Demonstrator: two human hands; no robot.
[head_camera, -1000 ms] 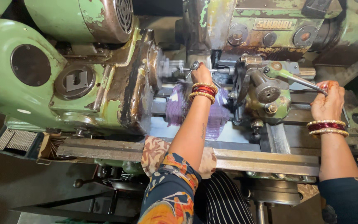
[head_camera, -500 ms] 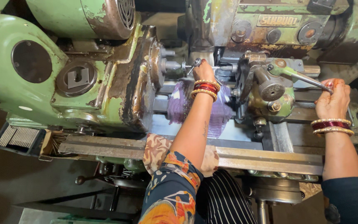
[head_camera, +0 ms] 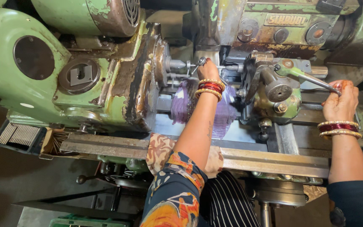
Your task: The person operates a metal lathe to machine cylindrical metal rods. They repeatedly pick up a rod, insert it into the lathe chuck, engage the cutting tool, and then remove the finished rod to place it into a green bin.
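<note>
i'm loading: left hand (head_camera: pixel 209 69) seemingly pinching a small part (head_camera: pixel 201 62) at twelve o'clock; right hand (head_camera: pixel 340 101) grips the lever (head_camera: pixel 316 82), ready to clamp.

Both forearms bare. Left hand (head_camera: pixel 208 69) wrist: stacked bangles, gold outside, red between. Right hand (head_camera: pixel 340 102) wrist: same set, dark red with gold edges. Short dark navy sleeves (head_camera: pixel 174 193) with orange, white and yellow print. Black-and-white striped cloth (head_camera: pixel 227 201) at the waist.

Left hand (head_camera: pixel 209 68) reaches the green lathe's (head_camera: pixel 64 63) spindle, perhaps pinching something; right hand (head_camera: pixel 340 103) grips its lever (head_camera: pixel 311 78).
</note>
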